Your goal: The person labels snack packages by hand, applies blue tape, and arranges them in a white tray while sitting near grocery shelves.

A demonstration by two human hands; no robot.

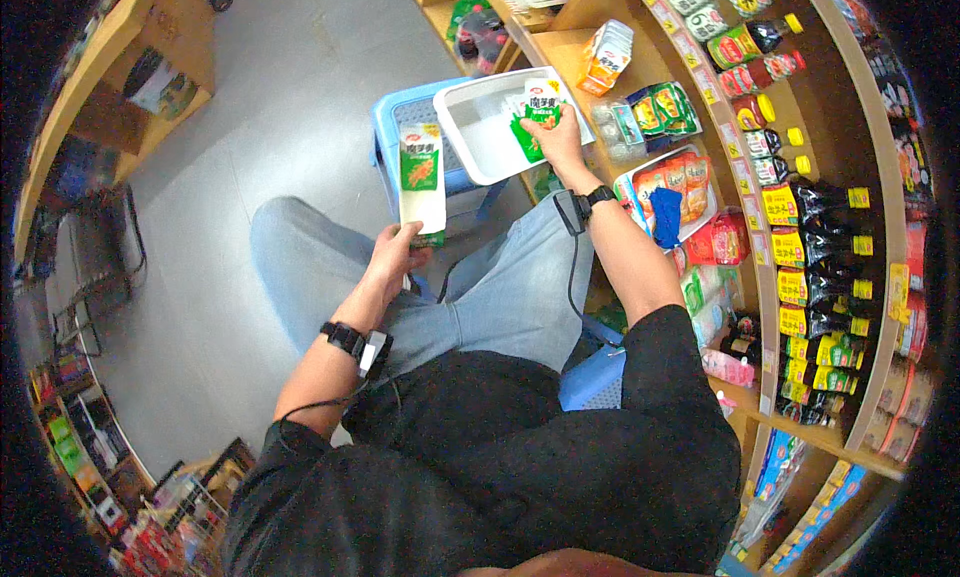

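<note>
My left hand (pixel 399 256) grips the lower end of a white and green cardboard display box (pixel 422 179), which points away from me beside a blue plastic stool (pixel 390 119). On the stool rests a white plastic tray (pixel 487 173). Over the tray's right part, my right hand (pixel 559 138) holds green and white snack packets (pixel 541 104); how many it grips I cannot tell. More green packets lie beneath them in the tray, partly hidden by the hand.
Wooden shelves at right carry sauce bottles (pixel 795 247), an orange and white carton (pixel 604 58) and a tray of orange packets (pixel 671 187). A wooden shelf unit (pixel 142 74) stands at upper left. Grey floor (pixel 300 89) shows between them. A blue plastic seat (pixel 596 378) is partly visible beside my hip.
</note>
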